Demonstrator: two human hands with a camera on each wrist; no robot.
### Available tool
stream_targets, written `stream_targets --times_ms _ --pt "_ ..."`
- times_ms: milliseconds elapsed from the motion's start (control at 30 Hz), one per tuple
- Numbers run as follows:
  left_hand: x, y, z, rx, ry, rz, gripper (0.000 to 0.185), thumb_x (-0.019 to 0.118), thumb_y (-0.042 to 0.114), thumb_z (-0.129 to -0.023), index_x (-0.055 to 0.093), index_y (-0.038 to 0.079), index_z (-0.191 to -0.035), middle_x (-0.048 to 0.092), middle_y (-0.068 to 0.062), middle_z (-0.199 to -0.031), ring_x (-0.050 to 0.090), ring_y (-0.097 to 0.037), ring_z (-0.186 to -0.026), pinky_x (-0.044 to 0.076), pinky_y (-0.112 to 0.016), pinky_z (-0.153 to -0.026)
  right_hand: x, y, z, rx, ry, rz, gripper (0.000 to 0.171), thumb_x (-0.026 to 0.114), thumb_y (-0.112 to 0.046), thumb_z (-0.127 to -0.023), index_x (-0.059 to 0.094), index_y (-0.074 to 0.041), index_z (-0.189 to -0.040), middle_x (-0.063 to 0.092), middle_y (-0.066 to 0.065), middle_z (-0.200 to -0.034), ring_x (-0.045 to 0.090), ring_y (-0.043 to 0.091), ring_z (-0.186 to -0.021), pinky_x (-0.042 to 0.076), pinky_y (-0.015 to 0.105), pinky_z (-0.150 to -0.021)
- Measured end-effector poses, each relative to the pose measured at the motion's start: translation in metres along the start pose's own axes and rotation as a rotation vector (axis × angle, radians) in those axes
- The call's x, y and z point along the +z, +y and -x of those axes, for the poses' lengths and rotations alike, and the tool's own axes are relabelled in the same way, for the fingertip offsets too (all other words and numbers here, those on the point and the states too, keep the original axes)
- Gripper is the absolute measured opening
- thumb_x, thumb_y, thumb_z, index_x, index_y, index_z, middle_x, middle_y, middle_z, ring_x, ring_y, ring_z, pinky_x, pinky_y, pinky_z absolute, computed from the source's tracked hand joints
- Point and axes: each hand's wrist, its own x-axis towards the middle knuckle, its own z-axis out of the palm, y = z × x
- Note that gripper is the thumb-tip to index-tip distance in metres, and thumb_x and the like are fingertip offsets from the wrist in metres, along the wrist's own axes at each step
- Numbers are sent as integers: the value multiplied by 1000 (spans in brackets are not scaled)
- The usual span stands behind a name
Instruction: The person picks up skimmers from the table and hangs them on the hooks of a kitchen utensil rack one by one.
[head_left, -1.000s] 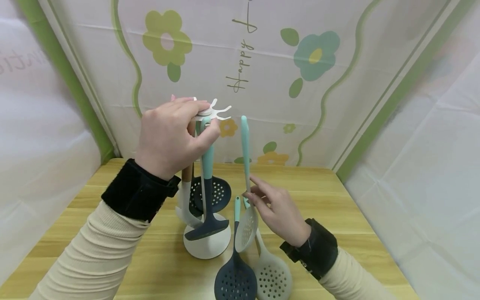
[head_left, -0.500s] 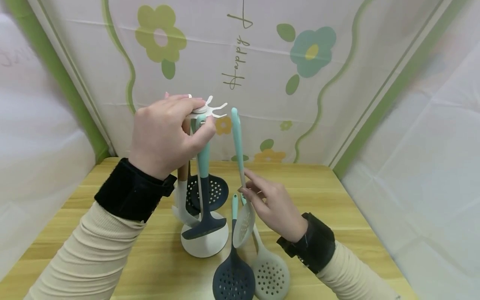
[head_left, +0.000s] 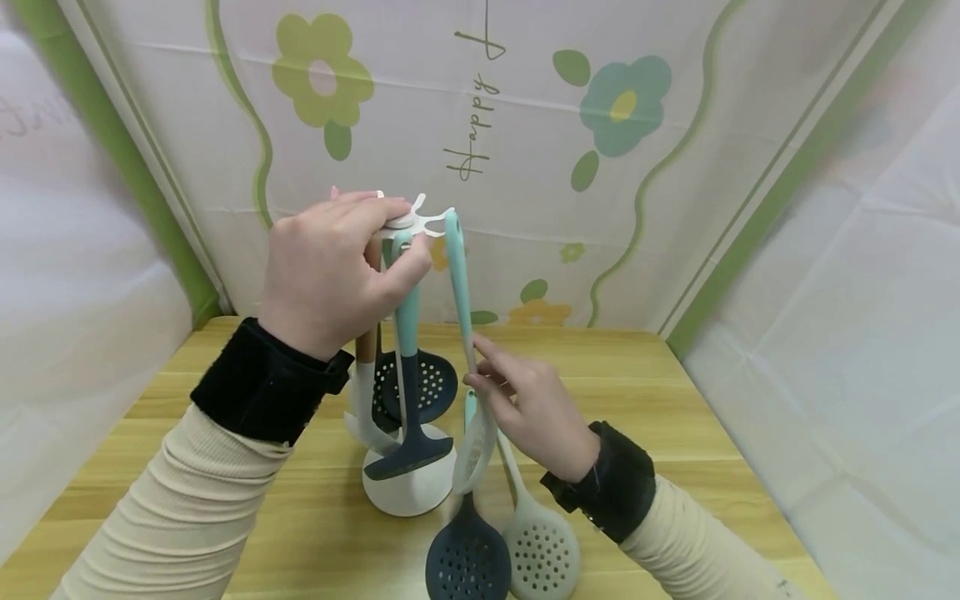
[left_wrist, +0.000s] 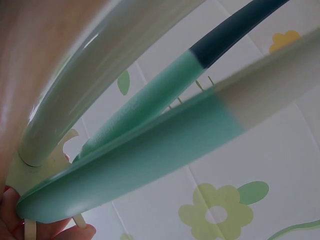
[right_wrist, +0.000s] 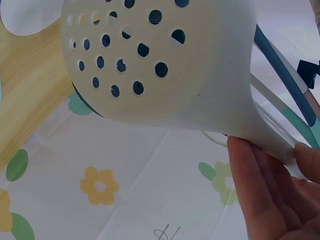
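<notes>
Left hand point(head_left: 330, 267) gripping rack top point(head_left: 412, 222); right hand point(head_left: 528, 408) pinching slotted spoon point(head_left: 468, 392), handle tip at a hook, not yet hung. 3 utensils hanging, 2 skimmers lying on near desk point(head_left: 675, 400).

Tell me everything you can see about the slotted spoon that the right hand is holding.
The slotted spoon has a mint-green handle that turns cream-white lower down, and a cream bowl pierced with round holes; it looks like silicone or plastic. It stands nearly upright, bowl down, above the table. The right hand pinches its shaft about halfway. The handle's tip is at a white hook of the rack, whose top the left hand holds. Whether it hangs on the hook, I cannot tell.
</notes>
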Motion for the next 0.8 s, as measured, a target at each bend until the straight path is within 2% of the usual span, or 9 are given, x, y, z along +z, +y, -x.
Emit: stream_targets --times_ms 100,267,333,500,667,800 --pt "0 0 0 -1 0 5 50 46 36 -87 76 -2 -99 55 -6 -48 73 -29 -88 58 -51 -83 2 0 0 6 -2 -3 44 63 0 -92 55 6 -135 75 14 -90 73 18 -75 59 22 -69" --pt "-1 0 0 -6 -4 8 51 46 37 -87 76 -2 -99 57 -6 -49 70 -27 -72 58 -51 -82 8 -3 1 29 -16 -4 44 64 -3 -93 57 3 -135 75 12 -88 71 14 -70 57 19 -65" --pt "-1 0 0 -9 -5 6 50 46 37 -88 76 -2 -99 58 -7 -49 72 -27 -77 58 -51 -83 12 -4 0 31 -12 -5 43 65 -5 -93 58 3 -134 75 10 -87 70 13 -69 56 18 -64" --pt "-2 0 1 -10 -3 -2 47 53 37 -89 76 -2 -100 57 -8 -49 73 -29 -100 58 -50 -82 19 -6 -1 32 -13 -29 40 65 -8 -93 59 0 -132 75 8 -86 69 13 -68 56 19 -65" --pt "-2 -1 2 -1 -4 -10 42 61 36 -90 75 -2 -99 62 -9 -54 73 -29 -93 58 -47 -76 24 -5 -2 69 -59 -82 38 63 -10 -95 59 -2 -131 76 9 -93 71 14 -75 57 19 -69" --pt "-2 -1 1 10 5 -6 40 61 34 -90 75 -2 -98 61 -8 -53 73 -29 -98 58 -47 -75 25 -1 0 69 -86 -122 33 62 -9 -95 62 -3 -128 75 8 -96 73 16 -81 58 20 -70"
